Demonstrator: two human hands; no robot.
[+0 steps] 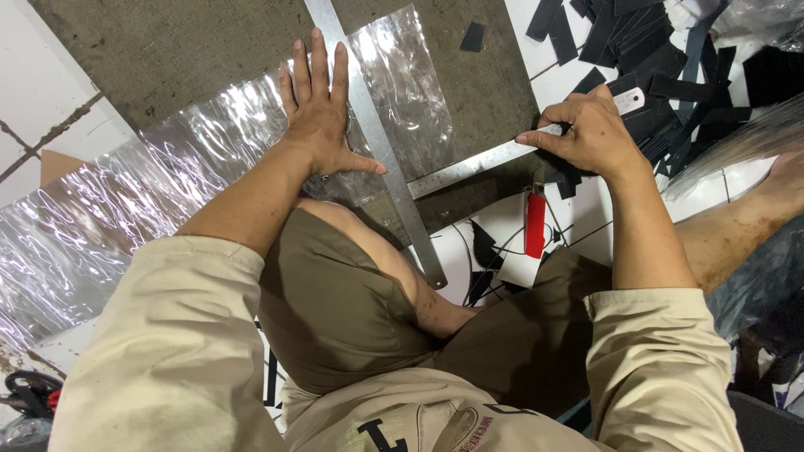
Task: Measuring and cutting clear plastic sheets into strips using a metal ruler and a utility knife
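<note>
My left hand [316,113] lies flat, fingers spread, on a long clear shiny plastic sheet [126,201] that rests on a grey-brown board [193,42]. Its thumb touches the long arm of a metal square ruler [377,142] laid across the sheet. My right hand [590,130] grips the ruler's short arm [477,163] near its far end, fingers curled over it. A red-handled cutter [535,222] lies just below that hand, at the board's edge.
A heap of black cut strips [653,50] fills the upper right on the white tiled floor [50,92]. More black scraps [486,251] lie by my knees. Dark plastic sheeting [762,276] sits at the right, and a dark object [25,393] at the bottom left.
</note>
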